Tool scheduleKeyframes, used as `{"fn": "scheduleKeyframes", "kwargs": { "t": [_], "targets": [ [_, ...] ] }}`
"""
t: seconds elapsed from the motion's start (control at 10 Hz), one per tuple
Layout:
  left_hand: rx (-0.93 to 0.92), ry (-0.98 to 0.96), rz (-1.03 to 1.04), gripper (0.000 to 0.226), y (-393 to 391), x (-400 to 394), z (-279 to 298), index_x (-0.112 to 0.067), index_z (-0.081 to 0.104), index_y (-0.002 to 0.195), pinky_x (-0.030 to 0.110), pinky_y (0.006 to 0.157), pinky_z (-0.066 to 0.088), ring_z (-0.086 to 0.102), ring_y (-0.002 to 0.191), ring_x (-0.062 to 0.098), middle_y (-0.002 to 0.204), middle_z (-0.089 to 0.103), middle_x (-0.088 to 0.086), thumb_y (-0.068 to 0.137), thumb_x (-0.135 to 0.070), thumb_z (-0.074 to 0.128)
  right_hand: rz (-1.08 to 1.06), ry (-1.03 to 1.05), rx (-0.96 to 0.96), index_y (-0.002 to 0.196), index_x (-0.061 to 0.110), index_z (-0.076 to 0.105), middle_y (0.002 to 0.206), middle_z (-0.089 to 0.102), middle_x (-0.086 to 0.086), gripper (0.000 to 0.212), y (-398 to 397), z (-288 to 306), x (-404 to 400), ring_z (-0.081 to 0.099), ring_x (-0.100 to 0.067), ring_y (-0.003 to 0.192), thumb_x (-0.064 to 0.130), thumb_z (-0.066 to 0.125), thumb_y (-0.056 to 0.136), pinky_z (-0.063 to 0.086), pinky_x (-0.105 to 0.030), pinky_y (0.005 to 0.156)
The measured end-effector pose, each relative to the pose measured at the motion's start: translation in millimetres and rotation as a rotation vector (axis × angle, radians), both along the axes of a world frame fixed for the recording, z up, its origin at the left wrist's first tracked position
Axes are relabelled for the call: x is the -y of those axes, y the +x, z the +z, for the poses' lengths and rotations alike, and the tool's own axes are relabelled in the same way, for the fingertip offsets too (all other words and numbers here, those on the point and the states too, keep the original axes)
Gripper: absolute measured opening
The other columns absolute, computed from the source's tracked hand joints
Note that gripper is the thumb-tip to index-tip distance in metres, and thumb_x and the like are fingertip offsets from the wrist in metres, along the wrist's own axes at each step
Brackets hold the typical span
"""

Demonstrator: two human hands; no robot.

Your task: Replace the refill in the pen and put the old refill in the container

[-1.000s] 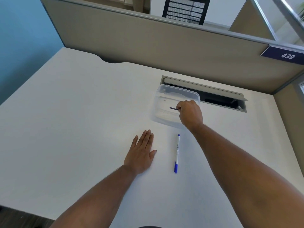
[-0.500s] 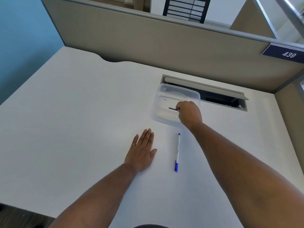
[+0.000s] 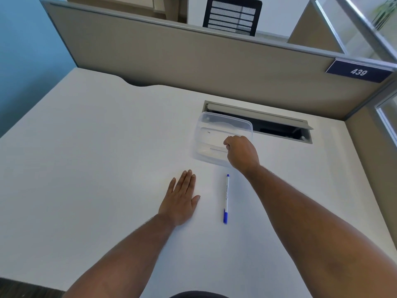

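Right hand over the container, left hand flat

The right hand (image 3: pixel 241 152) hung curled over the clear container (image 3: pixel 223 123), grip unclear; the left hand (image 3: pixel 180 200) lay open-palmed on the desk (image 3: pixel 86 158) beside the pen (image 3: pixel 226 197).

Clear glossy plastic container (image 3: pixel 223 125) on a smooth matt white desk (image 3: pixel 96 158).
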State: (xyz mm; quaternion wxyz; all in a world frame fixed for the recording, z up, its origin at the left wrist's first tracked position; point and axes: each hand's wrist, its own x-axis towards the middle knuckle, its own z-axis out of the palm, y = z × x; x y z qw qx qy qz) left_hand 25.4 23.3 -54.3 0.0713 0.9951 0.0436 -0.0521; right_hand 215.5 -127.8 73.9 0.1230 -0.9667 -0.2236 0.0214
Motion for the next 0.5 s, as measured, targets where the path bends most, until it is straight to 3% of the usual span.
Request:
{"fn": "scheduleKeyframes", "kwargs": {
  "t": [0.2, 0.4, 0.5],
  "targets": [
    [-0.057, -0.009, -0.011, 0.069, 2, 0, 5, -0.012, -0.005, 0.156, 0.044, 0.123, 0.002, -0.011, 0.152, 0.018, 0.166, -0.01, 0.004, 0.101, -0.049, 0.014, 0.018, 0.053, 0.137, 0.119, 0.009, 0.07, 0.115, 0.071, -0.009, 0.024, -30, 0, 17, 0.061, -0.033, 0.103, 0.011, 0.057, 0.098, 0.05, -0.044, 0.086],
    [-0.043, -0.039, -0.01, 0.067, 9, 0, 26, -0.01, 0.012, 0.156, 0.044, 0.123, 0.007, 0.0, 0.153, 0.019, 0.167, 0.005, 0.006, 0.102, -0.044, 0.031, -0.005, 0.048, 0.172, 0.12, 0.011, 0.067, 0.117, 0.069, -0.006, 0.023, -71, -15, 36, 0.06, -0.031, 0.105, 0.017, 0.057, 0.1, 0.047, -0.043, 0.09],
    [0.033, -0.03, -0.022, 0.066, 16, 4, 37, -0.01, 0.011, 0.156, 0.044, 0.123, 0.003, -0.002, 0.153, 0.019, 0.167, 0.005, 0.006, 0.102, -0.043, 0.031, -0.02, 0.05, 0.195, 0.123, 0.013, 0.064, 0.122, 0.067, -0.005, 0.027, -84, -26, 43, 0.06, -0.031, 0.11, 0.024, 0.059, 0.1, 0.046, -0.043, 0.094]
  ]
}}
